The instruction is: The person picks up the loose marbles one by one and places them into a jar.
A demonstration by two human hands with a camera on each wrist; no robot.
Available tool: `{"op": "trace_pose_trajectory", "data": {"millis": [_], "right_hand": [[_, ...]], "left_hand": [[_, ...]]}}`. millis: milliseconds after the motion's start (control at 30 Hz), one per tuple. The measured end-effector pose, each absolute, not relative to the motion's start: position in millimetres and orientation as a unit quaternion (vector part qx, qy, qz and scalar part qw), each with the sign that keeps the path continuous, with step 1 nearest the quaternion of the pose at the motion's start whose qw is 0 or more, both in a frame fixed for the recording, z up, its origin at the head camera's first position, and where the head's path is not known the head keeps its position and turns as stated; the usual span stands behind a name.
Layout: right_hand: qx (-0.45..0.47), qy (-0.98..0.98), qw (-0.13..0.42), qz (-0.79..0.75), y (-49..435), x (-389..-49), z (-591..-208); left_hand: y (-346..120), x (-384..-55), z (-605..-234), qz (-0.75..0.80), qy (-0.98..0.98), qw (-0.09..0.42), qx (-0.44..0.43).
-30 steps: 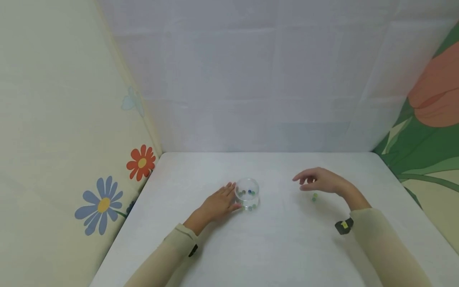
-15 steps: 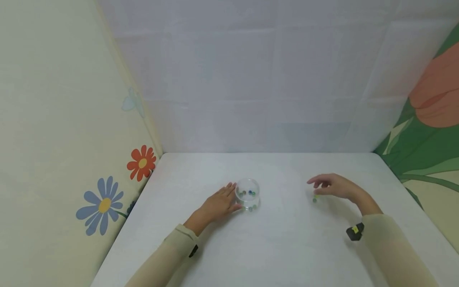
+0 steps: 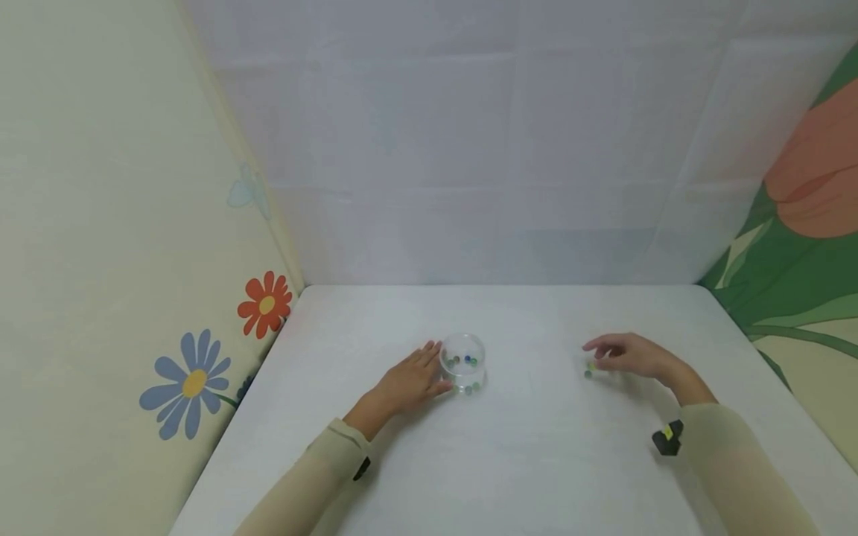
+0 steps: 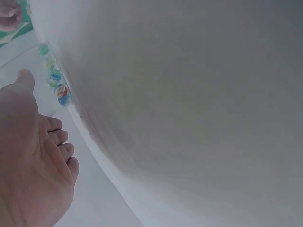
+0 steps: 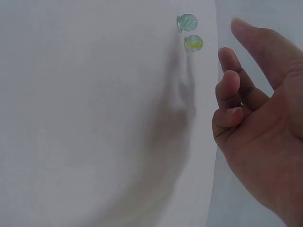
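A clear round container (image 3: 462, 377) stands on the white table with several glass marbles (image 4: 55, 75) inside it. My left hand (image 3: 407, 383) lies at its left side, fingers extended and thumb at its near side. Farther right, two loose marbles lie close together: a green marble (image 5: 189, 22) and a yellow-streaked marble (image 5: 193, 43). Just above and beside them hovers my right hand (image 3: 633, 356). Its thumb and index finger are apart with nothing between them, and the other fingers bend loosely toward the palm.
The white tabletop (image 3: 509, 461) ends at a pale cloth backdrop (image 3: 469, 186). A flower-printed panel (image 3: 100, 260) stands along the left side, and another with a large tulip (image 3: 818, 171) along the right.
My right hand has moved right and lowered toward the two loose marbles. The left hand and the container have stayed in place.
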State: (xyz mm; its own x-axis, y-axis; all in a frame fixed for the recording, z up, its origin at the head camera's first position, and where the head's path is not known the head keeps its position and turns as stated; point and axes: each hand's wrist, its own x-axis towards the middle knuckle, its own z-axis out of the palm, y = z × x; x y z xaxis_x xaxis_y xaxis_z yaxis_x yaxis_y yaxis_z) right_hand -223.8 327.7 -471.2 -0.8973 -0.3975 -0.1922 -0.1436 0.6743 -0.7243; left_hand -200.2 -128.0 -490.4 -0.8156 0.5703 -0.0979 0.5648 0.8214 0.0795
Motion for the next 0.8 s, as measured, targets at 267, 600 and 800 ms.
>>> {"op": "trace_pose_trajectory", "data": {"millis": [267,600,800], "right_hand": [[-0.142,0.901,0.186,-0.364,331.0,-225.8,-480.9],[-0.118,0.912,0.194,-0.342,331.4,-229.3,-493.1],[-0.09,0.92,0.196,-0.326,326.2,-231.6,-496.6]], "left_hand": [[-128.6,-198.6,-488.4,0.022,0.952,0.055,0.3],[-127.9,-198.3,-488.9,0.026,0.953,0.057,0.295],[-127.7,-196.7,-487.1,0.027,0.953,0.06,0.294]]}}
